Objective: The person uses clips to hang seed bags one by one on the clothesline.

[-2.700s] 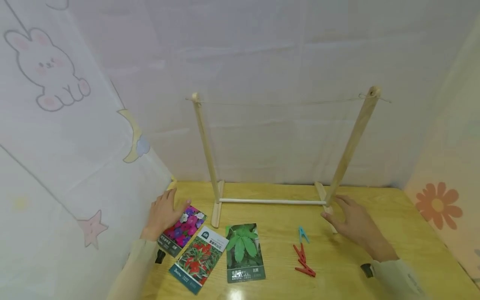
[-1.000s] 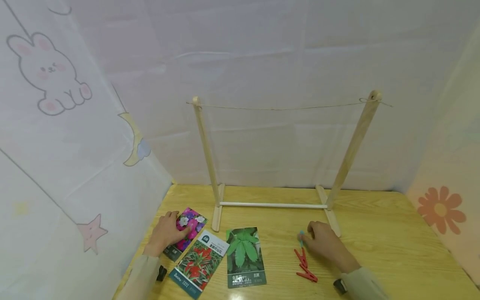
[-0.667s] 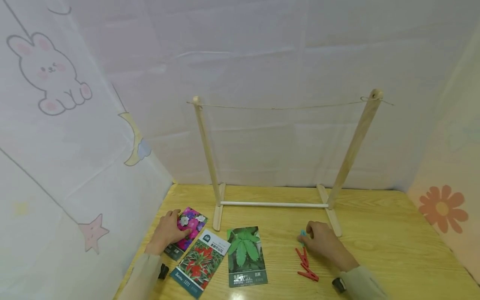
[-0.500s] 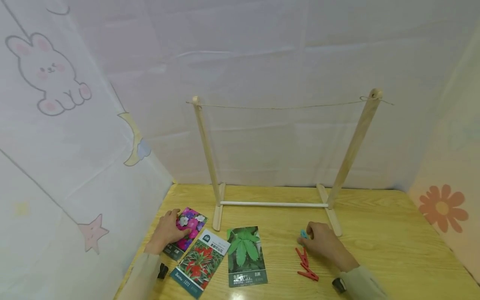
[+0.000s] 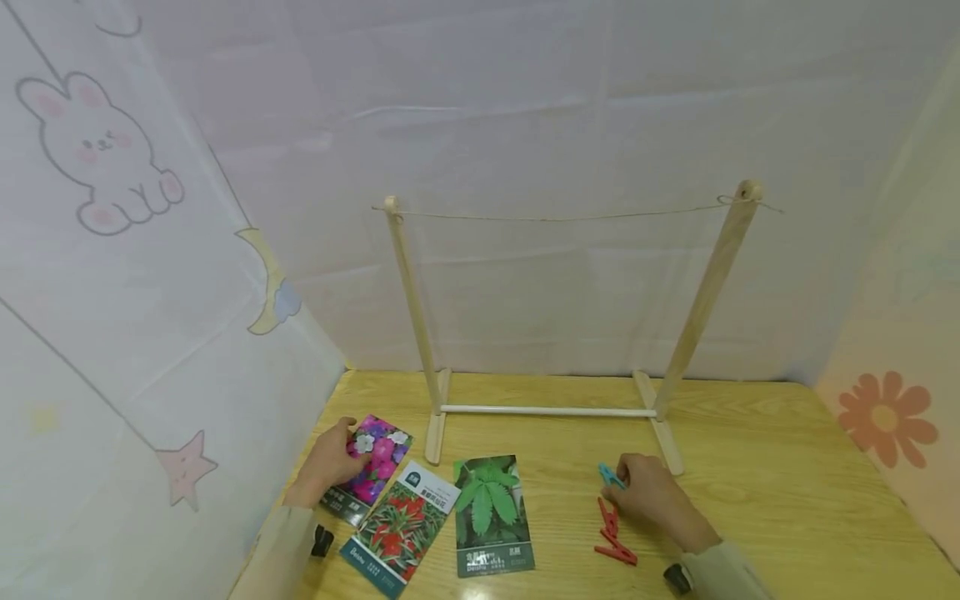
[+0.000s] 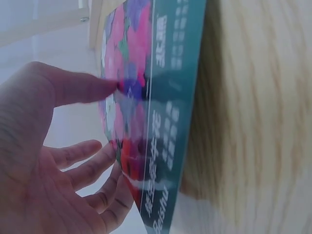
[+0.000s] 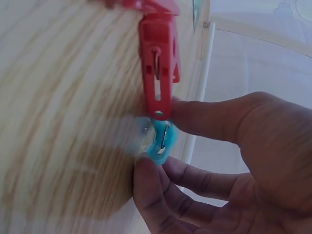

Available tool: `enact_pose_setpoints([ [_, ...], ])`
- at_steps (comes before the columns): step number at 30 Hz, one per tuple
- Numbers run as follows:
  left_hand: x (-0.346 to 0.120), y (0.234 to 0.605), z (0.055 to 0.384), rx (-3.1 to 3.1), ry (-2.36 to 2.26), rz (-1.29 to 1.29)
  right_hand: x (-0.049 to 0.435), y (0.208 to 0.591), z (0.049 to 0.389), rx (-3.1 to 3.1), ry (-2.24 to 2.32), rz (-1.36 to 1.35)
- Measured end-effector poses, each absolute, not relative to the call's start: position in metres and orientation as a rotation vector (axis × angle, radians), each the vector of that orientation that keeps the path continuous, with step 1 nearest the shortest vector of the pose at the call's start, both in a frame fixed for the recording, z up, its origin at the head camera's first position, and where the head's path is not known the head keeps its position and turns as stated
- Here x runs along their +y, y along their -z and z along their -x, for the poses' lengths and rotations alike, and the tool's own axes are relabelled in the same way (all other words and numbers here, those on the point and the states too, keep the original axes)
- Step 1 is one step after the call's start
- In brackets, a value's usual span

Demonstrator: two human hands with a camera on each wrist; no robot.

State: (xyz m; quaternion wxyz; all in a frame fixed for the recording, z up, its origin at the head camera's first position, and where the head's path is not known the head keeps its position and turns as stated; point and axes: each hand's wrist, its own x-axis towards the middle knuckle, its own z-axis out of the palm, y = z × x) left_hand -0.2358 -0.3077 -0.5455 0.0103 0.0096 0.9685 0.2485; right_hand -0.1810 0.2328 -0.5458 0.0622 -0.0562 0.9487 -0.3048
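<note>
In the head view my left hand (image 5: 327, 458) grips the left edge of a seed packet (image 5: 381, 454) with pink and purple flowers. The left wrist view shows the thumb on its printed face, fingers along the edge, and a shadow under the packet. My right hand (image 5: 654, 492) pinches a blue clothespin (image 5: 611, 476) between thumb and forefinger, close to the tabletop. Two red clothespins (image 5: 617, 547) lie just below it; one red clothespin (image 7: 158, 63) partly covers the blue one in the right wrist view.
A red-flowered packet (image 5: 401, 527) and a green-leaf packet (image 5: 493, 515) lie on the wooden table (image 5: 787, 483). Behind them stands a wooden frame (image 5: 708, 292) with a string (image 5: 547, 219) tied between its posts and a white crossbar (image 5: 547, 411). Printed cloth (image 5: 510, 108) hangs around.
My right hand has moved from the frame's right foot to the blue clothespin and taken hold of it, turning it. My left hand has shifted the flower packet slightly left.
</note>
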Motion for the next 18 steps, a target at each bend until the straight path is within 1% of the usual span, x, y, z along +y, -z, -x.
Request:
enact_pose_setpoints([
  [6,-0.311,0.544,0.237,3.015,-0.878,-0.033,0.235,0.544,0.182,2.839,0.977,0.153],
  [12,-0.32,0.551,0.242,2.973,-1.006,-0.062,0.237,0.538,0.185,2.834,1.033,0.18],
  [18,-0.326,0.546,0.241,2.805,-1.202,0.014,0.24,0.532,0.189,2.831,1.108,0.216],
])
